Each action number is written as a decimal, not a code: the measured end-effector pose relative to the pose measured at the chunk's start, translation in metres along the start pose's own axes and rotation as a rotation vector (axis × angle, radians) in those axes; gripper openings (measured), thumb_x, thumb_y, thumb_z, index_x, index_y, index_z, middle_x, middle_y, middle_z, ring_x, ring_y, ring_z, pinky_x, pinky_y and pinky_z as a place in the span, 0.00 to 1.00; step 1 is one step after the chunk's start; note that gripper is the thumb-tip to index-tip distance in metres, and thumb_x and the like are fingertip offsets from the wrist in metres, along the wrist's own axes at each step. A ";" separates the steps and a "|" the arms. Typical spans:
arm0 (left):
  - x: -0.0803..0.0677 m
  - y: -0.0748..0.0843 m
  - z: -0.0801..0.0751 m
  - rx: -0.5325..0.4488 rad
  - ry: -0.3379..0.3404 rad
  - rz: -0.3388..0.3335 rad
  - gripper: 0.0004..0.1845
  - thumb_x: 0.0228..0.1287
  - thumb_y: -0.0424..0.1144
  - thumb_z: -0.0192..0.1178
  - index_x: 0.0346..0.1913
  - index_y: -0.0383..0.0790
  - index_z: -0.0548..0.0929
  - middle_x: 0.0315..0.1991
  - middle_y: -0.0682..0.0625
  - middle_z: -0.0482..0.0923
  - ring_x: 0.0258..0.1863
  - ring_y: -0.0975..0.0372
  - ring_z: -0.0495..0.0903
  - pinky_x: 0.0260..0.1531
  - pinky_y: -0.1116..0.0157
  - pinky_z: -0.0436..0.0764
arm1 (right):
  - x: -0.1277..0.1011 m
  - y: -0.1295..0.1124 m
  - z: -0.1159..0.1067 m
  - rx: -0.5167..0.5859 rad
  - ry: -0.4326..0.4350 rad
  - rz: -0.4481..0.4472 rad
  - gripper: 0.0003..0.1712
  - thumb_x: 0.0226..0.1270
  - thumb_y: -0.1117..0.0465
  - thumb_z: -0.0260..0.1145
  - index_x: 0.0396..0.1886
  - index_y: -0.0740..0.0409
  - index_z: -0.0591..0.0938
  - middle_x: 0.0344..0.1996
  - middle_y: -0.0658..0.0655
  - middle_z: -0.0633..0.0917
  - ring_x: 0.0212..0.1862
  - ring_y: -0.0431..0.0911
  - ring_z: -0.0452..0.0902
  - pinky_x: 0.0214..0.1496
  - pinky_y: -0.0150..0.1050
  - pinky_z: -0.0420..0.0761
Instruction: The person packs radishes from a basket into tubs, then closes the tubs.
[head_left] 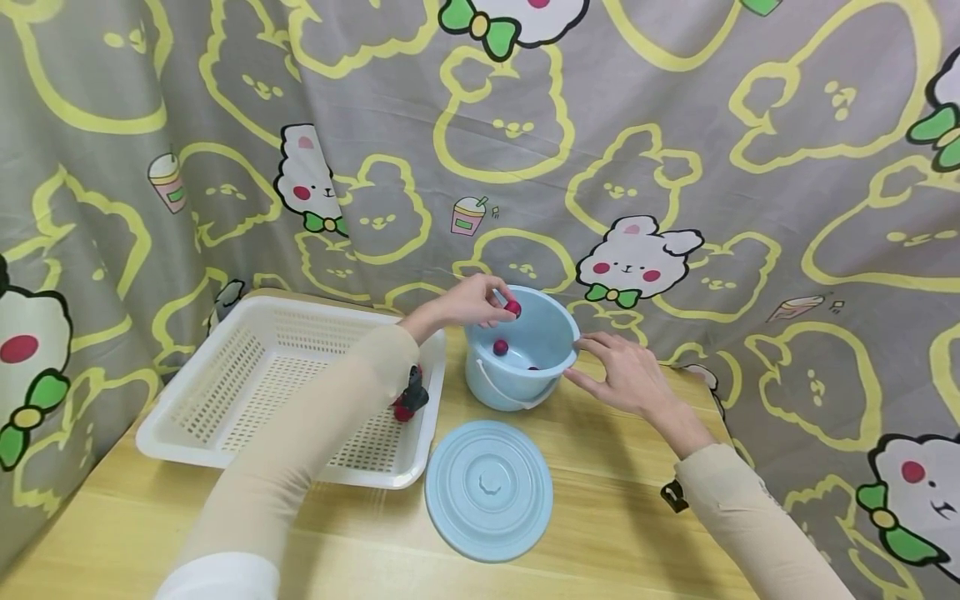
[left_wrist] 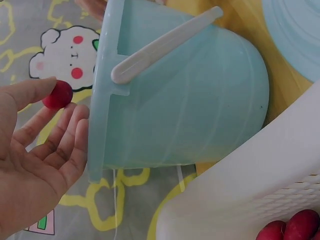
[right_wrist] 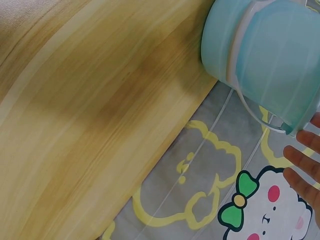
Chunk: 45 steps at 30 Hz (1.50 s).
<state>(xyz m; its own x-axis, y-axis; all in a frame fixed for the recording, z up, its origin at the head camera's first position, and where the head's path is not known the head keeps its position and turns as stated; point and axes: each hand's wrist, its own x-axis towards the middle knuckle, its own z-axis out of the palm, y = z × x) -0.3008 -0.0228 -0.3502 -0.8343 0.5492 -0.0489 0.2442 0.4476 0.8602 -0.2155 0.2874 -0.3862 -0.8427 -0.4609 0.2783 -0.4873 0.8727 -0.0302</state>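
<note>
Above the open mouth of a light blue bucket, the left hand pinches a small red ball between thumb and fingertips, holding it just over the near-left rim. Inside the bucket lie more red balls on the bottom. The right hand rests with its fingers straight and relaxed against the bucket's right rim, gripping nothing. The bucket stands on a wooden table, with its round blue lid lying flat just in front of it. To the left, touching the bucket's side, sits a white slotted basket with further red balls in its right corner. A cartoon-rabbit curtain hangs behind.
</note>
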 end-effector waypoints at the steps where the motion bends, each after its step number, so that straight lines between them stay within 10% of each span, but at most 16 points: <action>1: 0.001 0.000 0.001 0.003 -0.003 -0.003 0.17 0.70 0.39 0.69 0.58 0.36 0.82 0.44 0.38 0.89 0.34 0.55 0.87 0.48 0.53 0.90 | 0.000 0.000 0.000 0.001 -0.001 0.000 0.34 0.69 0.34 0.69 0.62 0.52 0.86 0.62 0.61 0.87 0.60 0.62 0.86 0.52 0.62 0.88; 9: 0.004 0.003 0.005 0.033 -0.024 -0.027 0.17 0.71 0.40 0.69 0.57 0.37 0.83 0.46 0.38 0.88 0.46 0.41 0.88 0.53 0.49 0.88 | 0.001 0.000 -0.001 0.000 0.006 -0.001 0.35 0.68 0.33 0.70 0.63 0.52 0.86 0.62 0.60 0.87 0.60 0.61 0.86 0.50 0.60 0.89; 19: 0.010 0.002 0.012 0.061 -0.046 -0.029 0.15 0.71 0.39 0.69 0.55 0.37 0.83 0.42 0.42 0.88 0.30 0.62 0.83 0.52 0.49 0.89 | 0.001 0.000 0.000 0.003 0.008 -0.005 0.35 0.68 0.33 0.70 0.63 0.52 0.86 0.62 0.60 0.87 0.60 0.61 0.86 0.48 0.59 0.89; 31: 0.014 0.004 0.018 0.055 -0.083 -0.039 0.15 0.70 0.38 0.69 0.55 0.37 0.83 0.45 0.38 0.89 0.26 0.65 0.82 0.53 0.47 0.88 | 0.001 0.001 0.001 0.002 0.011 -0.005 0.35 0.68 0.32 0.69 0.63 0.51 0.86 0.62 0.60 0.87 0.59 0.61 0.87 0.47 0.58 0.89; 45: 0.006 0.004 0.011 0.091 -0.056 0.021 0.15 0.72 0.39 0.68 0.57 0.37 0.84 0.44 0.40 0.88 0.35 0.57 0.87 0.37 0.68 0.84 | 0.000 0.001 0.000 0.003 0.013 -0.005 0.34 0.68 0.34 0.70 0.63 0.51 0.86 0.62 0.60 0.87 0.59 0.61 0.87 0.47 0.58 0.89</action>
<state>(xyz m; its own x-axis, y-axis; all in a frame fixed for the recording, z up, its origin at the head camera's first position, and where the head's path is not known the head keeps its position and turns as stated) -0.2997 -0.0102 -0.3527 -0.8001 0.5966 -0.0624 0.3072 0.4969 0.8117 -0.2157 0.2880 -0.3864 -0.8372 -0.4631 0.2909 -0.4921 0.8700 -0.0313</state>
